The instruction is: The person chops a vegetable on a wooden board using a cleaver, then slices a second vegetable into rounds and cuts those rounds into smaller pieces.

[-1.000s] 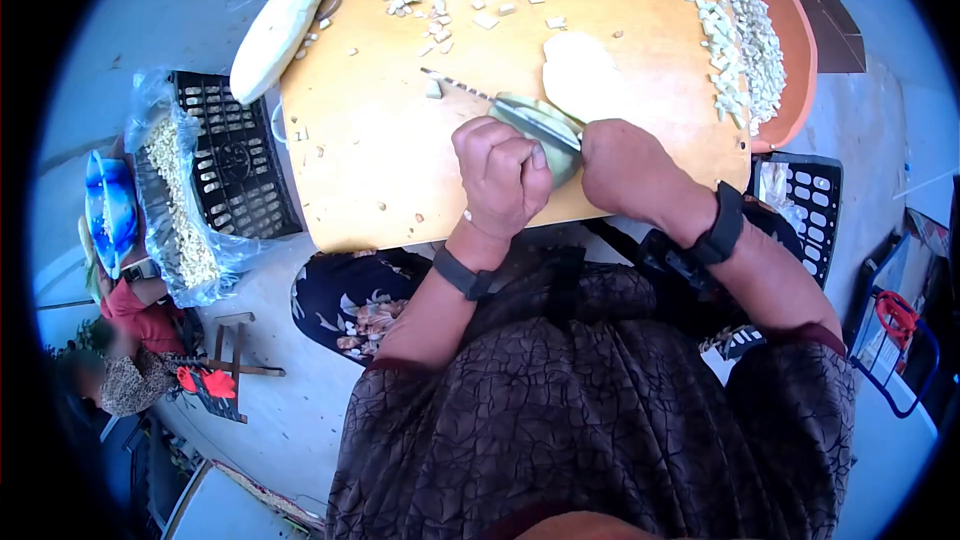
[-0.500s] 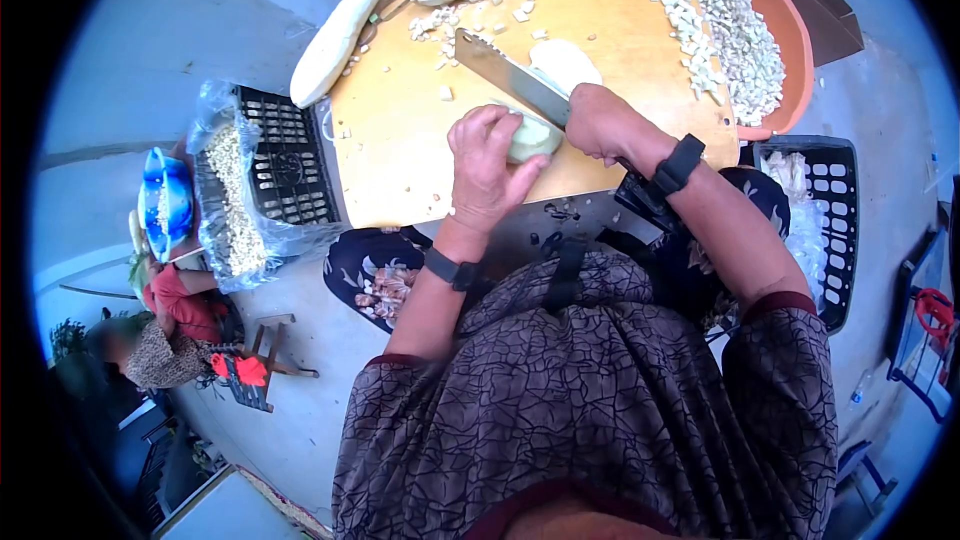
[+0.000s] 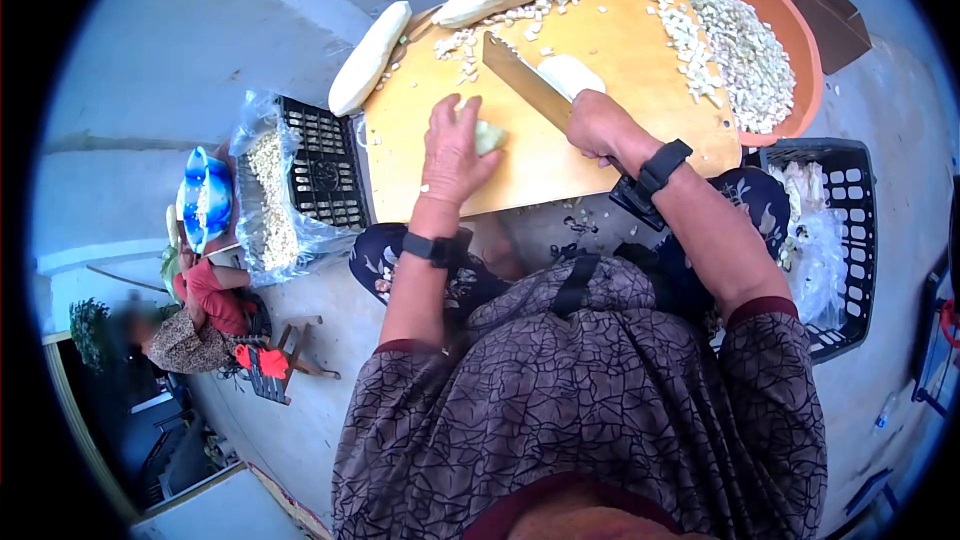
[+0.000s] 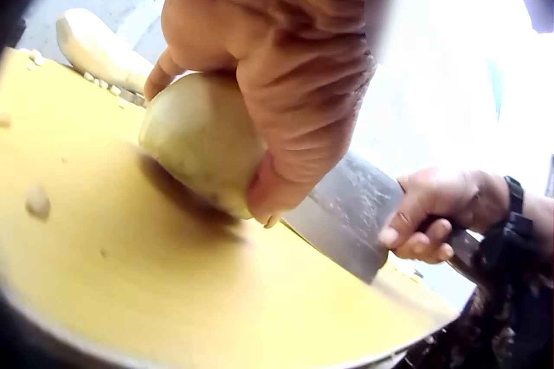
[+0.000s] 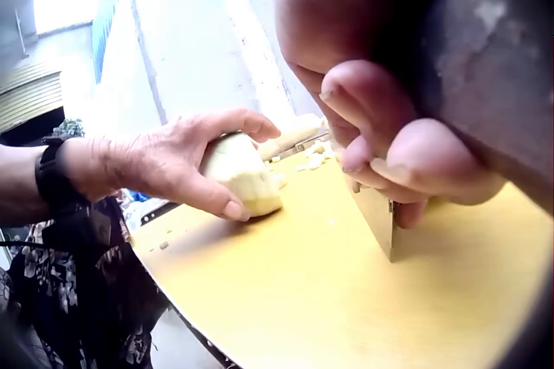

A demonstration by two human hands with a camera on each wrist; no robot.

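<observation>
My left hand [image 3: 452, 162] grips a thick chunk of peeled pale-green vegetable [image 4: 203, 131], with thumb and fingers on opposite sides of it. In the left wrist view the chunk is tilted close over the yellow board [image 3: 420, 185]. My right hand [image 3: 603, 130] holds a cleaver [image 3: 525, 83] by its handle, the broad blade slanting away over the board toward the far left. A gap separates the blade from the chunk in the head view. Beyond the blade lies a pale cut slice [image 3: 572, 75], partly hidden by the right hand.
Two long peeled vegetables [image 3: 370, 58] lie along the far left edge among small cubes. An orange basin [image 3: 805, 70] full of diced pieces adjoins the board's right. Black crates [image 3: 860, 230] flank the board; plastic [image 3: 285, 250] with diced bits lies left. Another person [image 3: 190, 330] sits far left.
The cleaver was down at the chunk and has swung clear of it. My left hand has turned and moved left with the chunk, away from the blade. The head view has shifted.
</observation>
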